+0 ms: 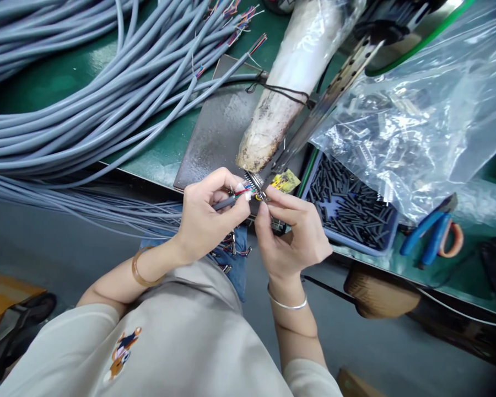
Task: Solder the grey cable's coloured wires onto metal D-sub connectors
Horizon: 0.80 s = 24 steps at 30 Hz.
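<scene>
My left hand (215, 212) pinches a grey cable (226, 203) close to its stripped end, where thin coloured wires (243, 190) fan out. Those wires meet a small metal connector (254, 181), and the fingertips of my right hand (291, 229) are closed on its near end. Just beyond my fingers, the tip of a soldering iron (289, 148) comes down from the upper right beside the connector. A white plastic-wrapped tube (289, 82) tied with black cord ends right above the work. Yellow pieces (285, 181) lie behind my right fingertips. My fingers partly hide the joint.
Bundles of grey cable (107, 105) cover the bench's left side. To the right stand a blue tray (391, 234) of short black tubes, a clear bag (413, 121) of metal connectors, and blue-handled cutters (432, 231). A dark metal plate (215, 132) lies under the work.
</scene>
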{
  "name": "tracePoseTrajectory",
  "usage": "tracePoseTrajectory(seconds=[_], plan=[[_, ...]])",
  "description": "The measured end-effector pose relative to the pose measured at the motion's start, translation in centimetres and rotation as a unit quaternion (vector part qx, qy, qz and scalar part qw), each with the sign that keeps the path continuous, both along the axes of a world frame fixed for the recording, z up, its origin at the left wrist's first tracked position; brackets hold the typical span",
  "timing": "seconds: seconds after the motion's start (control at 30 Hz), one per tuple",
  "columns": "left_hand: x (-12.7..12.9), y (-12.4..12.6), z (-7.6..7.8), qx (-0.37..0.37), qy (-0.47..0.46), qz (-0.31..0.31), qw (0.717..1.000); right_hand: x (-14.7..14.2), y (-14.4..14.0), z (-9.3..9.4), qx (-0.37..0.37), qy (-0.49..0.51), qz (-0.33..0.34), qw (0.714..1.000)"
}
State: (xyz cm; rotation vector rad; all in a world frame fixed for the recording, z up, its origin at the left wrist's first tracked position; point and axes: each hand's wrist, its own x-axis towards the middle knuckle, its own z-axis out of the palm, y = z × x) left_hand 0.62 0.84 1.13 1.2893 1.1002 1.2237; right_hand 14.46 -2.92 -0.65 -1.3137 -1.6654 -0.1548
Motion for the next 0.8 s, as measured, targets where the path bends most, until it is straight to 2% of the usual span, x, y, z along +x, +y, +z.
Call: tracePoseTrajectory(seconds=[0.17, 0.37, 0.6, 0.8], plan=[[0.07, 0.21, -0.03, 0.035, -0.012, 0.010, 0.999, -0.02, 0.22, 0.39, 0.002, 0.000, 0.005, 1.000], [0.05, 0.24, -0.20, 0.037, 0.004, 0.004, 0.999, 0.03, 0.18, 0.09, -0.002, 0.003, 0.006, 1.000], [0.02, 0.30, 0.43, 0.054, -0.001, 0.009, 0.999, 0.02, 0.20, 0.74, -0.001, -0.003, 0.008, 1.000], [-0.23, 0.26, 0.50, 0.003, 0.009, -0.012, 1.000, 0.06, -0.04, 0.20, 0.007, -0.036, 0.010, 0.999]])
